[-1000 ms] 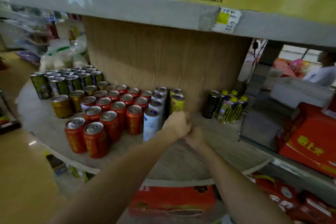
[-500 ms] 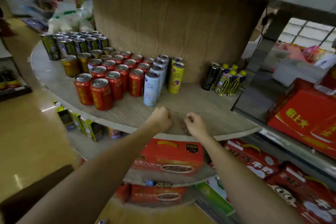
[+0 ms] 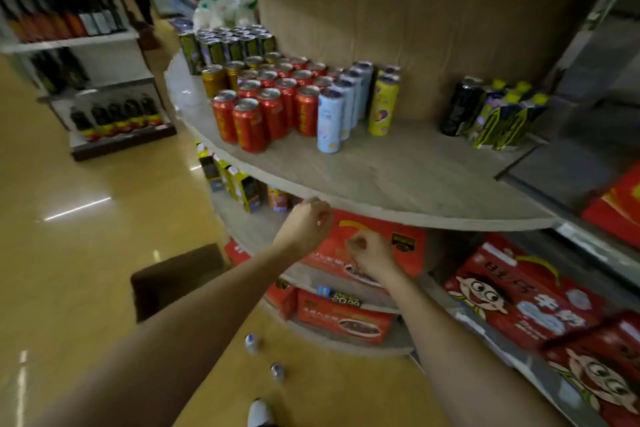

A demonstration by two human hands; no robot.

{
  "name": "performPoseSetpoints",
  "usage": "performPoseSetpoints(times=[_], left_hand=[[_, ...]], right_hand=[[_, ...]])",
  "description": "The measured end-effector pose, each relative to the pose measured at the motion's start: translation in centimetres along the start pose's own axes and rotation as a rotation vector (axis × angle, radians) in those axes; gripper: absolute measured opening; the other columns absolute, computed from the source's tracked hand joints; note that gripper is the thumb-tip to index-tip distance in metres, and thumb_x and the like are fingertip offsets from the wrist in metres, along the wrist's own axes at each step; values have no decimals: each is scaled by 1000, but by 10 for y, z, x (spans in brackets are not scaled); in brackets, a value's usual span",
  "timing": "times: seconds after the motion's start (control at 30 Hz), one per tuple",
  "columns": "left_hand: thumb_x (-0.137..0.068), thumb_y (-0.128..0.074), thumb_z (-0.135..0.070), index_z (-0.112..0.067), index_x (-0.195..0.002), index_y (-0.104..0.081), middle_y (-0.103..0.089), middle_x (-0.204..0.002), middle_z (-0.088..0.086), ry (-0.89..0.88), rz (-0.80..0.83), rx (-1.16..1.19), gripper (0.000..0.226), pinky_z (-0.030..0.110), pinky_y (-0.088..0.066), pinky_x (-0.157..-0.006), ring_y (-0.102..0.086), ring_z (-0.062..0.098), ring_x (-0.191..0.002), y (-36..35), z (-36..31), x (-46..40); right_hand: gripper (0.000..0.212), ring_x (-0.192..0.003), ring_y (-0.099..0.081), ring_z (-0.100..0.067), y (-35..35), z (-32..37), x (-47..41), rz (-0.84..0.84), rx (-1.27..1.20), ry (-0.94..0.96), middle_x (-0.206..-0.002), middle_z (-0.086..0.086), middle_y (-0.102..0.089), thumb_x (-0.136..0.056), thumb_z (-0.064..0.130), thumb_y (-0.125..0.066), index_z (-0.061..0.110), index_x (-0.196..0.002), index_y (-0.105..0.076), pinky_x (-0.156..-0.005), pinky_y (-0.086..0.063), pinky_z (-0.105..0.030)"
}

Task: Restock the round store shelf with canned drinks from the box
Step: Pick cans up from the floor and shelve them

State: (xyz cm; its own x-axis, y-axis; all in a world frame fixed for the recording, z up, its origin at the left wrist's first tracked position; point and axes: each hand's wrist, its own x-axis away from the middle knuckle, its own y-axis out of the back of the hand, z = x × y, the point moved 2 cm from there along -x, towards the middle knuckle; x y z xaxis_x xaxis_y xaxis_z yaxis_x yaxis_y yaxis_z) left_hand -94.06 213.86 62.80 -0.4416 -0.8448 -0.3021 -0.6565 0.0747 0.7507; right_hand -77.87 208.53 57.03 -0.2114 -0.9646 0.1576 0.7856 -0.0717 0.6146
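Both hands hang just below the front edge of the round shelf (image 3: 398,191). The left hand (image 3: 304,224) and the right hand (image 3: 372,250) each show a grip curled tight on nothing, probably freed to fetch more stock. Red cans (image 3: 263,111) stand packed toward the shelf's left rear, leaving its front bare. Two loose cans (image 3: 265,357) sit on the floor; the box cannot be identified.

Blurred floor cans (image 3: 251,343), labels unreadable

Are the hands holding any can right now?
No. Both the left hand and right hand are curled into loose fists, and no can shows in either.
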Motion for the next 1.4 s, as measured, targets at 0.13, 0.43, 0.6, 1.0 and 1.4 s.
performPoseSetpoints(times=[0.13,0.43,0.6,1.0,1.4], left_hand=[[-87,-57,-12,-6,-80,-66,-67,-80,8,195,154,-45,13,27,-39,-63,-62,26,-76,-1,25,36],[-85,-51,-10,-9,-87,-67,-70,-88,11,421,304,-115,15,34,-52,-70,-64,30,-81,9,89,82],[-85,-51,-12,-9,-79,-60,-69,-88,11,554,356,-120,11,35,-51,-70,-64,31,-82,3,145,112],[-88,-49,-16,-12,-102,-66,-68,-101,13,851,457,44,22,31,-49,-72,-63,33,-94,-16,313,163],[-84,-47,-14,-17,-119,-58,-68,-109,12,1191,513,257,36,35,-52,-84,-62,32,-102,-150,430,240]], right_hand=[[15,-74,-63,-24,-32,-8,3,83,6,-24,-81,-13,-68,-93,19,-59,6,-86,-65,-66,-49,-37],[23,-64,-62,-24,-93,6,6,259,14,-27,-74,-14,-66,-95,25,-50,8,-84,-59,-60,-48,-31],[21,-73,-63,-21,-137,7,4,333,48,-68,-77,-7,-67,-96,25,-52,9,-89,-63,-64,-47,-32],[14,-89,-61,-21,-293,4,-42,483,214,-227,-92,1,-62,-90,27,-63,17,-96,-55,-70,-45,-30],[37,-110,-51,-26,-427,-104,-54,626,457,-349,-119,-7,-51,-86,24,-67,13,-119,-54,-91,-47,-41]])
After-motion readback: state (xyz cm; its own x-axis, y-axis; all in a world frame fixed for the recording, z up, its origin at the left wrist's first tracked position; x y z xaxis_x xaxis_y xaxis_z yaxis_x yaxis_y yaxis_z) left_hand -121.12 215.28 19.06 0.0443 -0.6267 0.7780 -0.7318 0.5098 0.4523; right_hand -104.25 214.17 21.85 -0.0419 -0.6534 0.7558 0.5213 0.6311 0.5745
